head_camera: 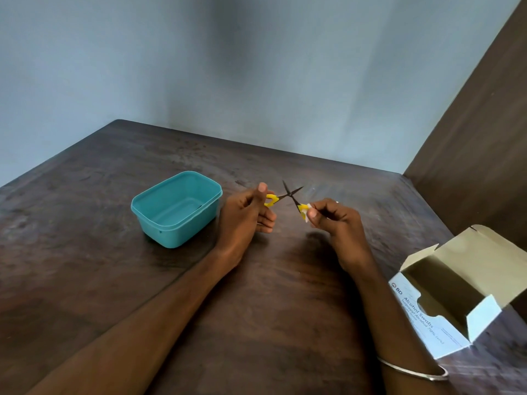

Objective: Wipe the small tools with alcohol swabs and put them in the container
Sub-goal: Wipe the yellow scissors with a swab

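Yellow-handled scissors point(288, 196), light, stiff and sharp-tipped, are spread open between the left hand point(245, 216) and the right hand point(333, 220), each gripping one handle, the right with a white swab point(305, 212).

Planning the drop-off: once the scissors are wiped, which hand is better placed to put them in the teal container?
Left. The left hand grips one yellow handle of the scissors right beside the container; the right hand is farther and pinches the swab.

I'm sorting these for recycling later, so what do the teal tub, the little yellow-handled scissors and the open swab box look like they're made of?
Teal rectangular tub: likely plastic, smooth with a soft sheen and a moulded rim. Small yellow-handled scissors: dark thin blades that look like metal, handles probably glossy plastic. Open alcohol swab box: thin cardboard, printed white outside, dull brown inside, with folded flaps.
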